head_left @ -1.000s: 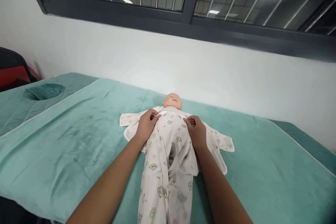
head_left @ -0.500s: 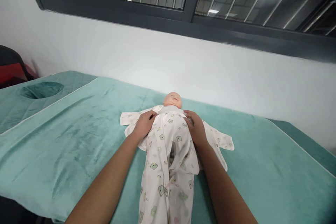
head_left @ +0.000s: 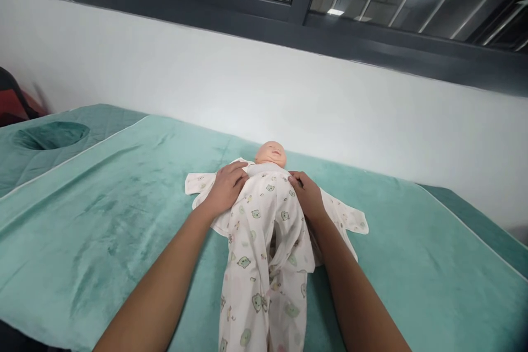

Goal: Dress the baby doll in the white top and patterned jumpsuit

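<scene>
A baby doll (head_left: 270, 154) lies on its back, head toward the wall. White baby trousers (head_left: 264, 214) printed with green bears cover its legs and reach high up its torso. Under the doll a matching baby shirt (head_left: 352, 217) lies spread, its sleeves out to both sides. My left hand (head_left: 228, 184) rests along the trousers' left edge with its fingers stretched over the shirt, near the doll's shoulder. On the other side my right hand (head_left: 307, 192) has its fingers bent and closed on the trousers' waistband. Folds of cloth partly hide its fingertips.
A green cover (head_left: 136, 220) spreads over the bed, with a round face hole (head_left: 53, 135) at the left end. Behind the bed rises a white wall (head_left: 231, 82) under a dark window frame (head_left: 206, 16). A red and black object (head_left: 12, 102) stands at the far left.
My left hand has loosened from the waistband, its fingers now stretched farther up over the shirt. The right hand stays at the waistband. The view has tilted slightly downward.
</scene>
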A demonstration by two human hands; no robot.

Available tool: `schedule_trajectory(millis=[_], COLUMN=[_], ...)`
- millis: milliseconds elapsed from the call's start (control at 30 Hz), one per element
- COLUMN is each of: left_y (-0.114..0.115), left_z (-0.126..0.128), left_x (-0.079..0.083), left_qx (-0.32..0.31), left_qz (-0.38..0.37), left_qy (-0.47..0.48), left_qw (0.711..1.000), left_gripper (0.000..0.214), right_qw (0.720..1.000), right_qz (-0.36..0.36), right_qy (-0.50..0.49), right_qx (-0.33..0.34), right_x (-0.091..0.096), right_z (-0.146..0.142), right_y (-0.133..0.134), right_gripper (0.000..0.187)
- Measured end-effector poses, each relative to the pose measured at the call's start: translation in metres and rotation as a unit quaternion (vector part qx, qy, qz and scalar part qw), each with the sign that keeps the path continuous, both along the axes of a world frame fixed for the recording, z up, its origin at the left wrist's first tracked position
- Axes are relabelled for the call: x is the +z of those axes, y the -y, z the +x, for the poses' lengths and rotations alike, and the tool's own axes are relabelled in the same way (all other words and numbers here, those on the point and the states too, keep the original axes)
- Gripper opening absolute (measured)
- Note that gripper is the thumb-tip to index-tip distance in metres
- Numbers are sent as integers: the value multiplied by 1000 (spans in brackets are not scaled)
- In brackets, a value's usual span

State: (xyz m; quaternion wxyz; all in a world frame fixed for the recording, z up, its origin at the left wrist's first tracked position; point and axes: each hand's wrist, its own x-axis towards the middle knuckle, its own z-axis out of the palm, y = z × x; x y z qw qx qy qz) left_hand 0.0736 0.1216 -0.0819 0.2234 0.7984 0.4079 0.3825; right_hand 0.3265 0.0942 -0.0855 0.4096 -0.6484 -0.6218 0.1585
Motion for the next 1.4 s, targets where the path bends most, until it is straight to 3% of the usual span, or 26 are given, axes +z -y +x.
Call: schedule_trajectory(millis=[200, 367, 467, 533, 667, 733, 800, 900, 967, 1167, 1400], left_y=[-14, -25, -23, -16, 6, 17, 25, 31, 32, 37, 44], left_z=[7, 17, 18, 14, 3, -1, -5, -8, -9, -9, -11], left_x=[-2, -7, -11, -14, -15, -14, -14, -11, -9, 3, 10], left_qx=[60, 161, 138, 110, 95, 85, 68, 52, 36, 4, -109], left_qz=[-30, 12, 75, 109, 134, 77, -24, -164, -220, -299, -387], left_qy=[-10, -125, -151, -127, -72, -48, -21, 30, 75, 137, 178], left_qw=[998, 979, 976, 980, 984, 992, 997, 985, 972, 945, 898], left_gripper=[27, 27, 22, 18, 14, 13, 13, 9, 10, 13, 20], right_qw=[997, 999, 998, 999, 994, 990, 995, 999, 992, 938, 917], right_qz=[12, -18, -16, -2, 106, 126, 75, -16, -39, -96, -127], right_qy=[-23, 22, 20, 3, 6, 23, 15, -50, -117, -309, -356], right_qx=[67, -21, -55, -42, -33, -65, -68, -13, 20, 123, 128], right_x=[1, 3, 2, -1, -8, -11, -14, -16, -15, -5, -1], right_z=[0, 0, -3, -4, -2, 1, 3, 4, 3, 4, 4], right_y=[2, -3, -7, -5, 13, 27, 41, 54, 57, 60, 64], right_gripper=[22, 23, 23, 21, 20, 18, 16, 19, 23, 28, 34])
